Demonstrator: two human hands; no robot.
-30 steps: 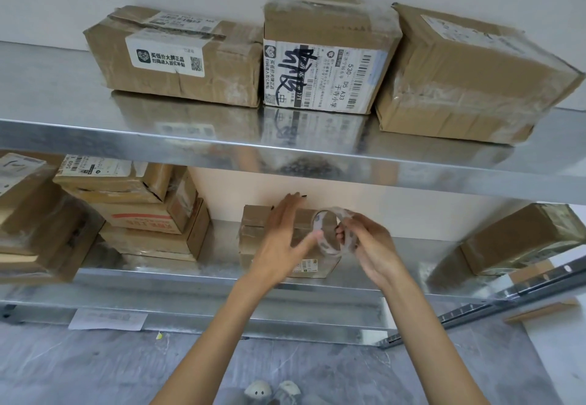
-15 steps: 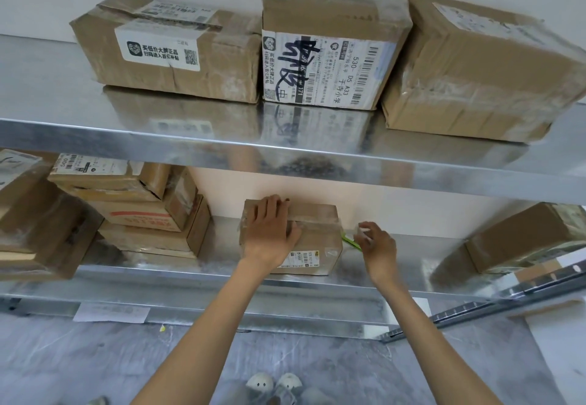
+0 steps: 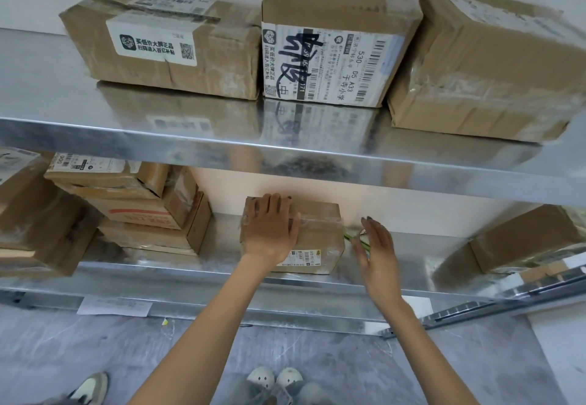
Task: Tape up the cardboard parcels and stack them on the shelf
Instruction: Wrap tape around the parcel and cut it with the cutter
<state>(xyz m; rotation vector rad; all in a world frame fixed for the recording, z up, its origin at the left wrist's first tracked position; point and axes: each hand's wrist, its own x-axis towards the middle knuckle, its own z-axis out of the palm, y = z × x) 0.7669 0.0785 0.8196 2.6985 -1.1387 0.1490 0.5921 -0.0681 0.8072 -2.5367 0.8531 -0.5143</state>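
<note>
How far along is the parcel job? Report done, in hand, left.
Done: three taped parcels sit on the upper shelf, a stack on the lower shelf. In hand: the left hand presses flat on a small parcel with clear tape across it; the right hand is open beside the tape roll. Left: no untaped parcels show.
</note>
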